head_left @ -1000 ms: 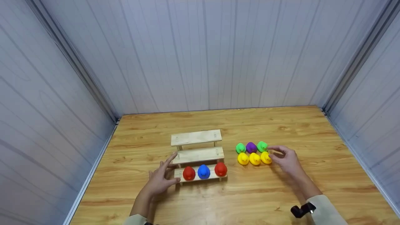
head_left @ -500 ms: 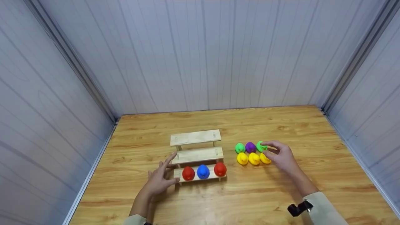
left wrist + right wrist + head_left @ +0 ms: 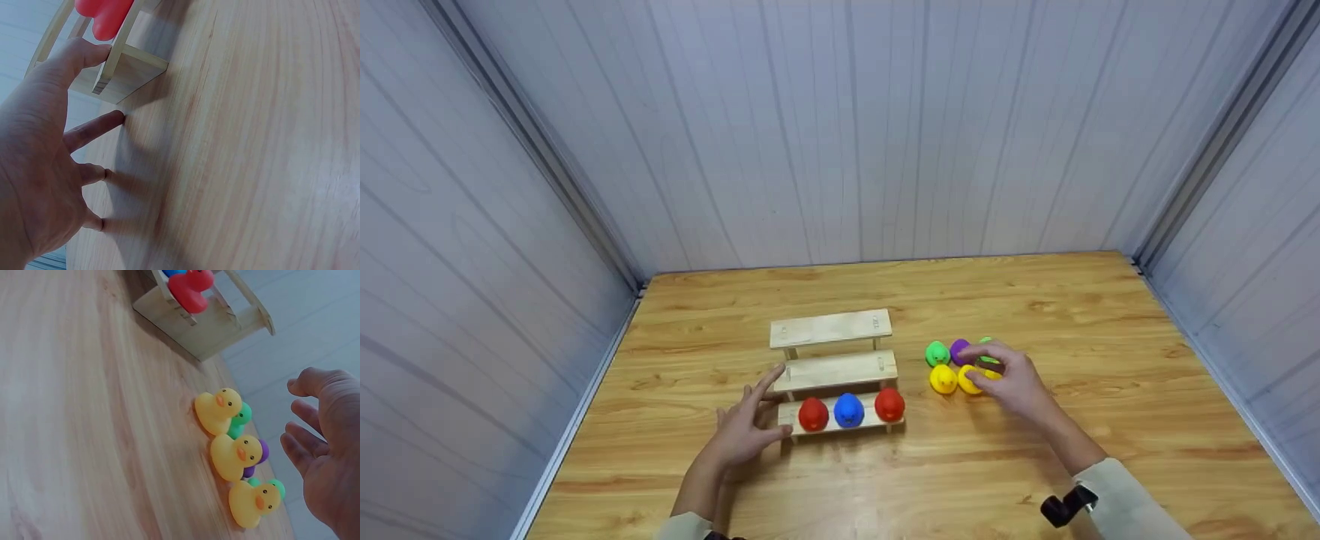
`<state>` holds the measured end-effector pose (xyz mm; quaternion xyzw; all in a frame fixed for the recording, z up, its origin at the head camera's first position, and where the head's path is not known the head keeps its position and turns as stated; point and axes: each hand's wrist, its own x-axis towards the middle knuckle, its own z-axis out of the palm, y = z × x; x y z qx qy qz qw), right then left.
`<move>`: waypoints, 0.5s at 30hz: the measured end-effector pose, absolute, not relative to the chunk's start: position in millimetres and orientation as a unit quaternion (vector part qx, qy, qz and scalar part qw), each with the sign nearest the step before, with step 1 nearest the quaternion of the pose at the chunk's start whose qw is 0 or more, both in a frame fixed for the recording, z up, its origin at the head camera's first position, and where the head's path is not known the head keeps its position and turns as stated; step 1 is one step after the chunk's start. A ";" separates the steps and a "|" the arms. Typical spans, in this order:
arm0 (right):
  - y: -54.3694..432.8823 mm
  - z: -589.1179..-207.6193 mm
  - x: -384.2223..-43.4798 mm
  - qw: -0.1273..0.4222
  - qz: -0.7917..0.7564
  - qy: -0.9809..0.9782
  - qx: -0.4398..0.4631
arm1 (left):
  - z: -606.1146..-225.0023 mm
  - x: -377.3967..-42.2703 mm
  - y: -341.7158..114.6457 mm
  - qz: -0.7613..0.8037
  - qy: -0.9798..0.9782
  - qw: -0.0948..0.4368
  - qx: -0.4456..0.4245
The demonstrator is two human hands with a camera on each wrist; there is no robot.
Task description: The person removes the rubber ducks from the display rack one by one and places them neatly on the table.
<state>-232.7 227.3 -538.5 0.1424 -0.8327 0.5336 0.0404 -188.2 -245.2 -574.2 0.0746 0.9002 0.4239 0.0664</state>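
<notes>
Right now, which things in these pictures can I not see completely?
Head: right green duck, partly behind the right hand.
Left wrist: red duck, cut by the top edge.
Right wrist: purple duck, partly behind the middle yellow duck; blue duck, cut by the top edge.

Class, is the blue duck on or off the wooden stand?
On. In the head view, the blue duck sits on the wooden stand, between two red ducks.

Booth-like workspace (image 3: 840, 135), kind of building unclear, pale panelled walls (image 3: 450, 225) on three sides, grey metal strips (image 3: 532, 142) at the corners, wood-grain tabletop (image 3: 1035, 300) between them
</notes>
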 end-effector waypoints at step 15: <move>195.6 -548.9 -226.6 0.013 0.527 -0.824 0.206 | -575.0 -188.3 -245.1 0.431 0.897 0.072 0.073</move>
